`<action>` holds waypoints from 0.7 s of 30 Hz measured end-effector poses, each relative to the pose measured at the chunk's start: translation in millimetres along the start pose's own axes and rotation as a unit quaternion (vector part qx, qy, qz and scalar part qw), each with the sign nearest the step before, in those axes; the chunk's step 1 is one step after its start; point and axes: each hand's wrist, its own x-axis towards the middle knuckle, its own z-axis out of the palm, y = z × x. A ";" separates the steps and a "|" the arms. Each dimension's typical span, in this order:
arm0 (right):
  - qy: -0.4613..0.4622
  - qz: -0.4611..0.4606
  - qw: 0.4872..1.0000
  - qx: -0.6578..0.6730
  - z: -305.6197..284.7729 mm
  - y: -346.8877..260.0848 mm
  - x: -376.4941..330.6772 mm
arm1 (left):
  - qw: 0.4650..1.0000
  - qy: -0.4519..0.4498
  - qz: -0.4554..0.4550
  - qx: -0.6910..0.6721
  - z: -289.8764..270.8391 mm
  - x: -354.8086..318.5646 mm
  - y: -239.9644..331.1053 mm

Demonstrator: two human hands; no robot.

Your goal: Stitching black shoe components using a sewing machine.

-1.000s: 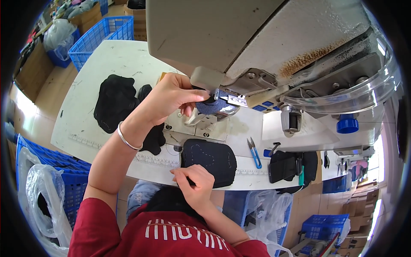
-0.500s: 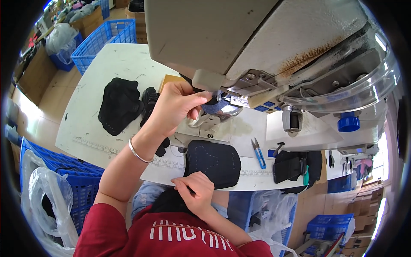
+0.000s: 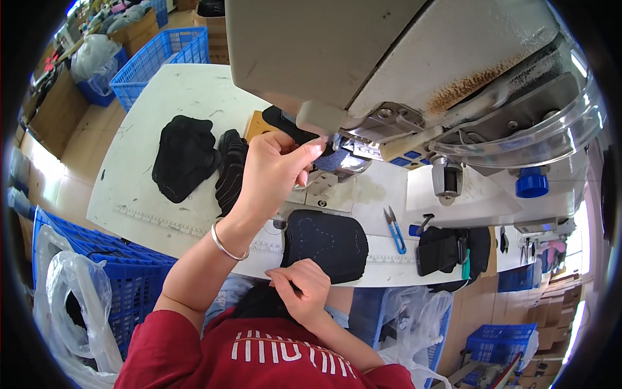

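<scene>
While the dark blue fabric piece (image 3: 334, 160) sits under the needle area of the grey industrial sewing machine (image 3: 389, 71), our left hand (image 3: 275, 170) pinches it from the left, arm stretched forward. Nearer us, the flat dark rounded panel with dotted stitching (image 3: 327, 243) lies at the white table (image 3: 188, 97) edge, our right hand (image 3: 301, 292) curled against its near rim, fingers narrow.

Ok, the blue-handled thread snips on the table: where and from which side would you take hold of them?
By the blue handle end of the thread snips, coming from the person's side of the table. They lie flat with that end nearest the front edge and the narrow blades pointing away toward the sewing machine. The right hand is closest; the left hand is up at the needle.
</scene>
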 end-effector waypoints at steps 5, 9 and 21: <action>-0.005 0.001 1.000 0.009 -2.1 -0.8 1.2 | 0.999 0.017 0.011 -0.037 6.3 -3.7 2.4; 0.007 -0.034 0.999 -0.013 -6.0 -0.7 10.3 | 0.999 0.027 0.010 -0.025 6.1 -9.6 -9.2; 0.116 -0.158 0.900 -0.390 -39.9 -4.5 101.1 | 0.983 0.055 0.061 -0.162 24.9 -20.1 -12.1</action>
